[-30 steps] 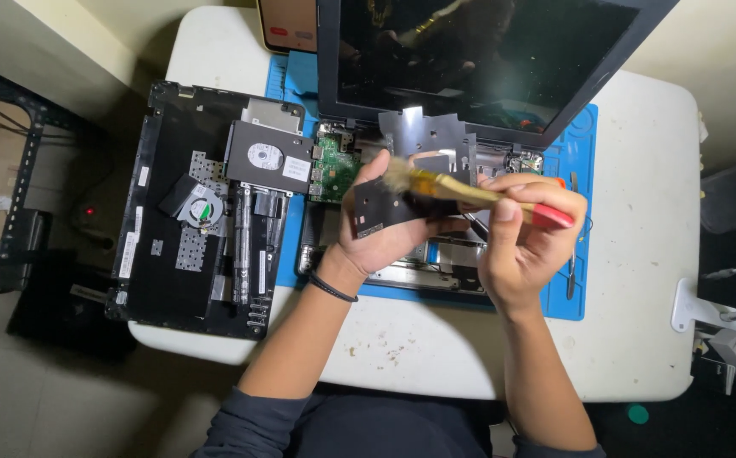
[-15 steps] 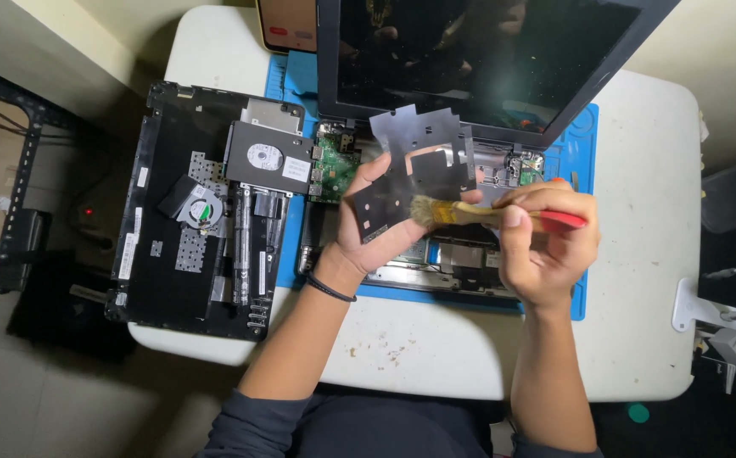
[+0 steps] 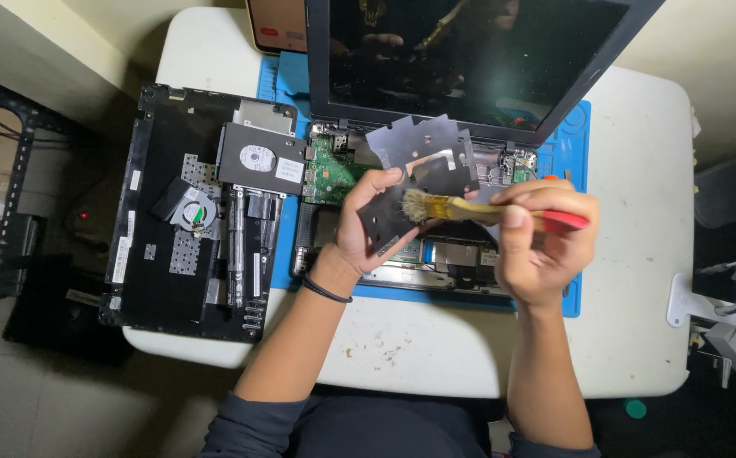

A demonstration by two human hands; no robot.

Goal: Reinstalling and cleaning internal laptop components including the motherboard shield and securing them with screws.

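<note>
Black shield sheet (image 3: 414,182), thin and irregularly cut, is being held up over the opened laptop base (image 3: 436,254), seen from the head camera. Left hand (image 3: 368,225) is closing on the sheet's lower left part, thumb on top and fingers behind, tilting it toward the viewer. Right hand (image 3: 537,246) is wrapping fully around a small brush (image 3: 486,210) with a pale wooden body and a red handle end; its bristles are touching the sheet near the left thumb. Laptop base is lying on a blue work mat (image 3: 576,153) on the white table (image 3: 648,254), with the dark screen (image 3: 470,55) standing open behind it and a green circuit board (image 3: 330,170) showing at its left. Left of the mat, the removed black bottom cover (image 3: 164,254) is lying with a hard drive (image 3: 262,157) and a small fan (image 3: 194,212) resting on it.
</note>
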